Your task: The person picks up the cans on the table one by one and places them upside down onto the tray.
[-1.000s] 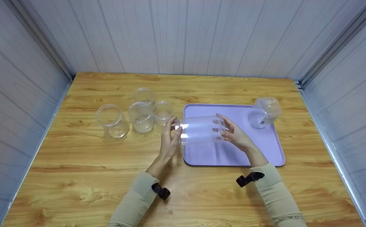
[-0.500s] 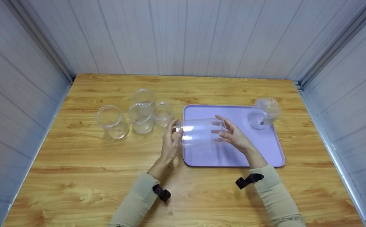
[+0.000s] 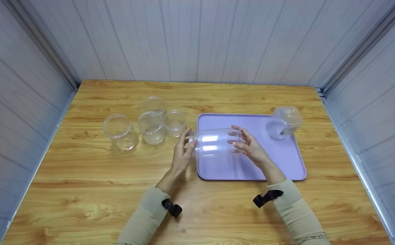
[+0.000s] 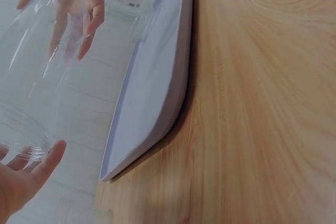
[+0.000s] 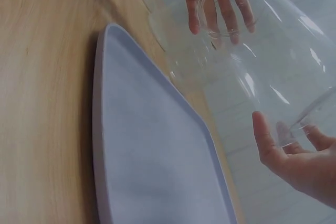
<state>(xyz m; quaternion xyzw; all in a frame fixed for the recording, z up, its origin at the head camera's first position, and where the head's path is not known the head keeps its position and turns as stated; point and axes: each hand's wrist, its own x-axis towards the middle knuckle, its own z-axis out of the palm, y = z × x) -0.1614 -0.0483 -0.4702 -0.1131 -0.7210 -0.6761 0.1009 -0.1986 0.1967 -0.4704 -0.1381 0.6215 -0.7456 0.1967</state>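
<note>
A clear plastic jar (image 3: 214,144) is held on its side above the left part of a purple tray (image 3: 272,165). My left hand (image 3: 182,154) grips its left end, where the threaded rim (image 4: 23,137) shows in the left wrist view. Around the right end, the fingers of my right hand (image 3: 253,148) are spread, with the thumb on the near side; this hand also appears at the lower right of the right wrist view (image 5: 302,163). Both hands show partly through the jar's clear wall.
Left of the tray, several clear jars stand upright on the wooden table (image 3: 92,190): a wide one (image 3: 121,132), a tall one (image 3: 152,127), one behind it (image 3: 155,103) and a short one (image 3: 176,123). Another clear container (image 3: 285,122) lies tilted at the tray's back right corner.
The held jar has sunk slightly toward me and turned a little; its bright reflections have shifted right. Both hands keep their grip, and the other containers stay in place.
</note>
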